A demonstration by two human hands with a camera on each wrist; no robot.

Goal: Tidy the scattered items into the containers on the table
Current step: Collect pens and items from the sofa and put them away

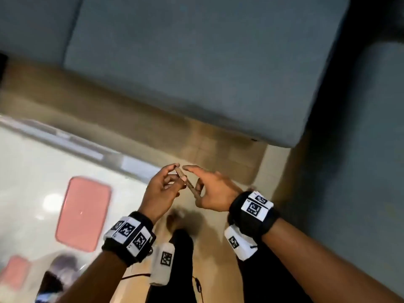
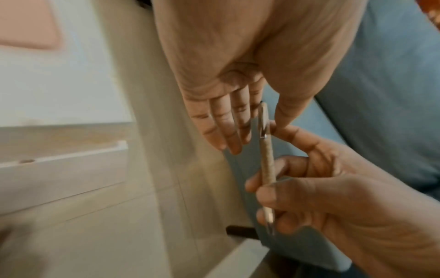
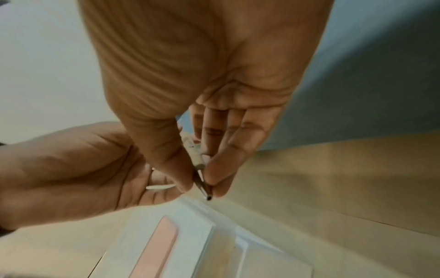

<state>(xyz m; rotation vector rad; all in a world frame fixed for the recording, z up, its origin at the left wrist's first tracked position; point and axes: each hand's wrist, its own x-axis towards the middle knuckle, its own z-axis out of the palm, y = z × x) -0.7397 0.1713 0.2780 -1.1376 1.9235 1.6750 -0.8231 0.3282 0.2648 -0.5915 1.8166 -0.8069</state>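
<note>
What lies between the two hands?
A tan pen, pinched at either end by the left hand and right hand; clearest in the left wrist view.

The pen (image 1: 185,182) is showing a pale tan, speckled barrel with a silvery clip and a dark tip. The table (image 1: 26,162) is looking glossy white, and the larger tray (image 1: 84,212) on it is showing a flat salmon pink, as is the smaller tray (image 1: 15,272) near the corner. The sofa (image 1: 196,62) is appearing in a muted blue-grey. The floor (image 1: 229,149) is showing beige tiles. Both wristbands (image 1: 253,213) are showing black fabric with white tags carrying black square-code patterns.
</note>
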